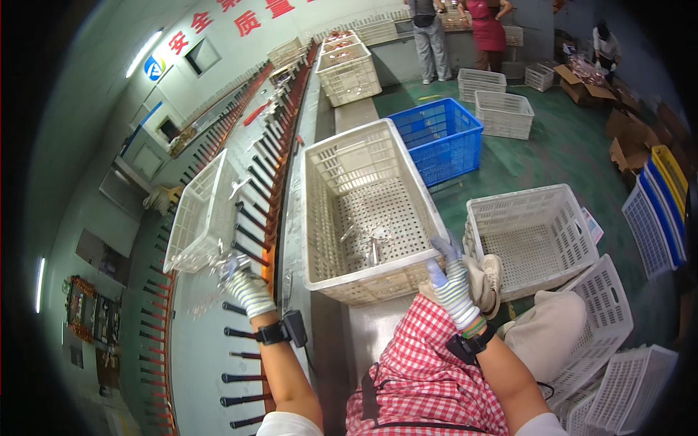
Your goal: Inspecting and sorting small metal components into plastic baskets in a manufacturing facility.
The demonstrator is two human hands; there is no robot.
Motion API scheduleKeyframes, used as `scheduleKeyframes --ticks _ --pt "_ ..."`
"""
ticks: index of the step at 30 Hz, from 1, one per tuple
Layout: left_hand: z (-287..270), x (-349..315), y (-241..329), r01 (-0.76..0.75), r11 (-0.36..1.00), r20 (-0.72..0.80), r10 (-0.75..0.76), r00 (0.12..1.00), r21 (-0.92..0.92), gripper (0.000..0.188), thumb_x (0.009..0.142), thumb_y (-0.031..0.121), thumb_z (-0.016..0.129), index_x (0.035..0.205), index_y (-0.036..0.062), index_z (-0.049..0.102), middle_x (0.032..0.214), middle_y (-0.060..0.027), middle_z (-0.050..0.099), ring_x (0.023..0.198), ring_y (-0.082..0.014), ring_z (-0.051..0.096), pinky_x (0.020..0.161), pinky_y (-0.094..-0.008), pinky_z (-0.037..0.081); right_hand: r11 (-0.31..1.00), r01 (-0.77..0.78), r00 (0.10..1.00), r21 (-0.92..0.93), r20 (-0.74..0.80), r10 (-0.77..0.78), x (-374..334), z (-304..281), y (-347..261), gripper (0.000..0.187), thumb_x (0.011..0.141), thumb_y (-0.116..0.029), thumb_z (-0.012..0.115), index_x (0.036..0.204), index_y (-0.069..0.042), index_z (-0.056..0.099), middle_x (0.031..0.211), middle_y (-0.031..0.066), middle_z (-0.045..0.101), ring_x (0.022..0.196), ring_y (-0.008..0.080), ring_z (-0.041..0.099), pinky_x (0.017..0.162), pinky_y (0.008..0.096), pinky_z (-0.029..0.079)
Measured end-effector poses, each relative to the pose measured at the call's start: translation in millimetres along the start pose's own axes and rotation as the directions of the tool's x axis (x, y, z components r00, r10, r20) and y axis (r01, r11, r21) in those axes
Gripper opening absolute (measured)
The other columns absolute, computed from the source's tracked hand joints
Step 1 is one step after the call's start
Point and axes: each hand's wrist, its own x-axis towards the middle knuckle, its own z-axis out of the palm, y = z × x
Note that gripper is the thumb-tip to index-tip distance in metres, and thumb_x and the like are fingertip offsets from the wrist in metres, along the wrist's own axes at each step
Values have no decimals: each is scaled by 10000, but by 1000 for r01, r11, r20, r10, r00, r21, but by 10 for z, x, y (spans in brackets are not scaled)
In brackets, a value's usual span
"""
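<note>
My left hand [249, 288], in a striped glove with grey fingertips, is closed around small shiny pieces [225, 267] at the near end of a white plastic crate [209, 211]. That crate lies along the long grey table. Below the hand, a blur of small bright bits shows over the tabletop. My right hand [454, 285], gloved the same way, has its fingers stretched and apart against the near right corner of a larger white crate [367, 278]. A few small shiny pieces [376, 243] lie on the perforated bottom of this larger crate.
Black-handled levers [253, 232] line the table's orange edge. A blue crate [443, 142] and an empty white crate [538, 240] stand to the right on the green floor. More white crates [349, 69] hold pieces farther back. Several people work at the far end.
</note>
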Motion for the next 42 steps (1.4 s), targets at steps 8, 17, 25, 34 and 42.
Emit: scheduleKeyframes --ticks 8,17,25,34,42 --pt "-35 -48 231 -642 560 574 324 752 523 389 880 41 456 1269 39 455 1028 -60 580 796 -121 555 695 -258 479 997 -1 1000 -79 20 3 -17 1 24 369 825 -131 575 1179 -54 503 1318 212 376 1198 334 408 991 378 347" --pt "623 -1089 -408 -390 637 739 -486 466 665 417 795 196 653 1114 -52 549 1039 -135 618 935 -180 585 811 -285 460 996 12 1000 -86 9 -12 14 -43 5 380 826 -127 570 1195 -69 500 1322 208 374 1195 334 412 991 374 349" --pt "418 -1210 -499 -460 796 713 51 699 394 407 841 70 561 1226 -19 465 1208 -150 513 1119 -237 487 978 -324 353 974 -179 983 138 2 181 79 -64 -198 404 859 -216 564 1223 -72 465 1348 213 351 1218 342 393 994 379 341" --pt "-208 -597 -84 -342 765 153 311 938 545 684 876 208 516 1402 -19 142 1452 -197 191 1331 -293 232 1087 -356 194 971 -193 981 138 17 193 87 -69 -249 386 850 -164 562 1212 -67 471 1345 199 362 1238 333 373 1022 379 312" --pt "-609 110 -3 -106 862 -199 232 952 496 410 866 245 569 1152 -46 527 1021 -171 604 830 -217 544 781 -331 451 966 -195 980 169 2 197 105 -50 -325 381 845 -145 562 1208 -68 475 1340 196 367 1241 333 369 1024 383 311"
